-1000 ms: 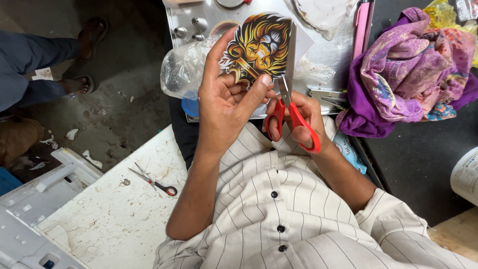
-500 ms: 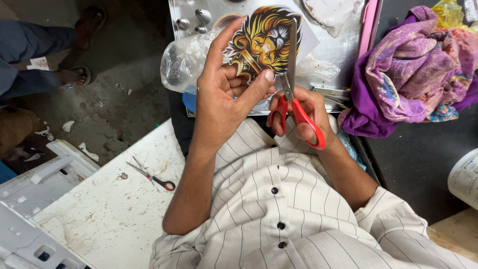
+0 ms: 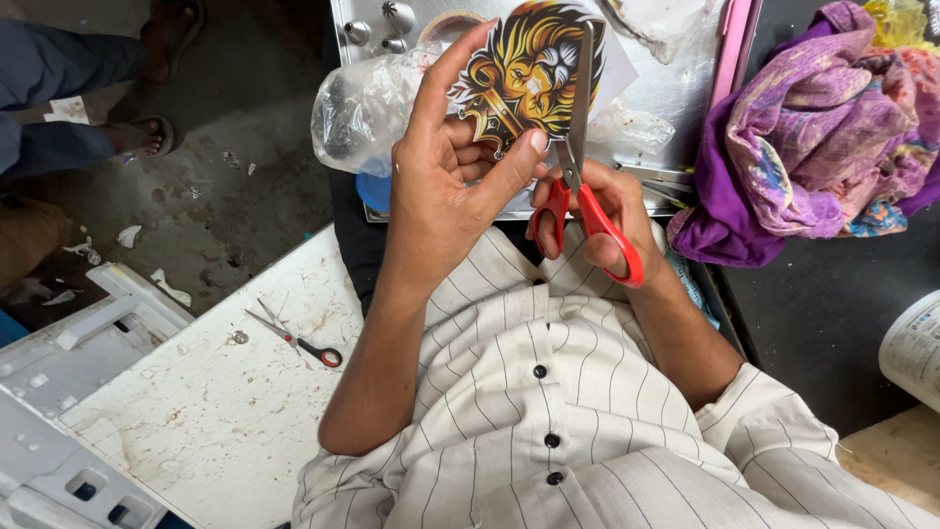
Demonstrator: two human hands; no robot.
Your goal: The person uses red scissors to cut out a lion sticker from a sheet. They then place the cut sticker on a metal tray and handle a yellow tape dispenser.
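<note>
- Your left hand (image 3: 446, 186) holds the lion picture (image 3: 524, 73) up in front of you, thumb on the front & fingers closed behind it.
- Your right hand (image 3: 602, 220) is closed round the red scissors (image 3: 585, 186), fingers thru the red loops. Blades point up along the right side of the lion, nearly shut.
- The lion's left side & bottom already look cut close to the print. On the right there's a bit of white paper left past the blades, so I think that side is not done yet. Top edge is out of the shot, can't tell.
- Vs. a sec ago: the picture & both hands sit about the same, cut looks just a little further up. The view shifted a bit too.
- Behind the lion: a clear plastic bag (image 3: 367, 98) on a metal tray (image 3: 676, 88), w/ a purple cloth (image 3: 803, 147) to the right.
- Small black-handled scissors (image 3: 294, 338) lie on the white counter (image 3: 196, 421), well apart from your hands.
- Someone else's foot in a sandal (image 3: 142, 137) is on the floor, top left.
</note>
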